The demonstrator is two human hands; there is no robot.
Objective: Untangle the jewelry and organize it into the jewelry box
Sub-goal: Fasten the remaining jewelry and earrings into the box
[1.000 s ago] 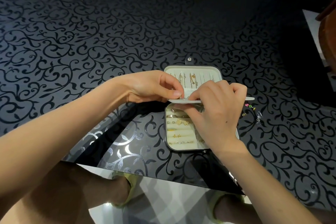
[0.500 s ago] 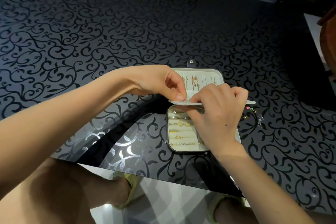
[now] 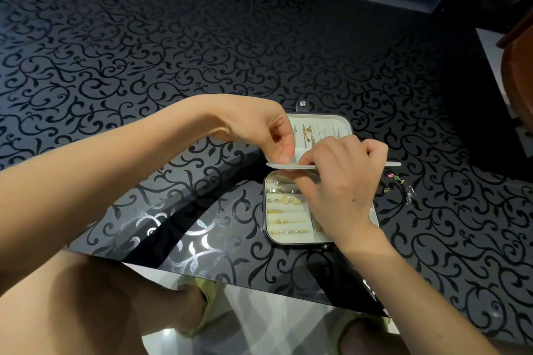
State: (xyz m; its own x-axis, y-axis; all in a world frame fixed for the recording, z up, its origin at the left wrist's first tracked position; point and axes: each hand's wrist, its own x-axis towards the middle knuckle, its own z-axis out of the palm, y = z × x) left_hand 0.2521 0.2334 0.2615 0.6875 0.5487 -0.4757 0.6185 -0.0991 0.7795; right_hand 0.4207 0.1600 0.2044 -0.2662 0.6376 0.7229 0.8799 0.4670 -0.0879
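L hand [image 3: 259,135] + R hand [image 3: 340,184] both pinching the box's flap.
L thumb + forefinger are pinching the thin white flap [image 3: 390,164] near its left end; R fingers are curling over it w/ thumb under, nearer the middle. Flap is lying roughly level above the base of the open jewelry box [image 3: 266,210], which is sitting on the black patterned counter [image 3: 144,66]. Gold pcs [image 3: 291,200] are lying in the base slots. Small loose pcs [image 3: 397,178] are lying on counter just right of box.

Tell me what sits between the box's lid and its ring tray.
In the head view, a thin pale flap lies edge-on between lid and tray; the left hand and right hand both pinch it.
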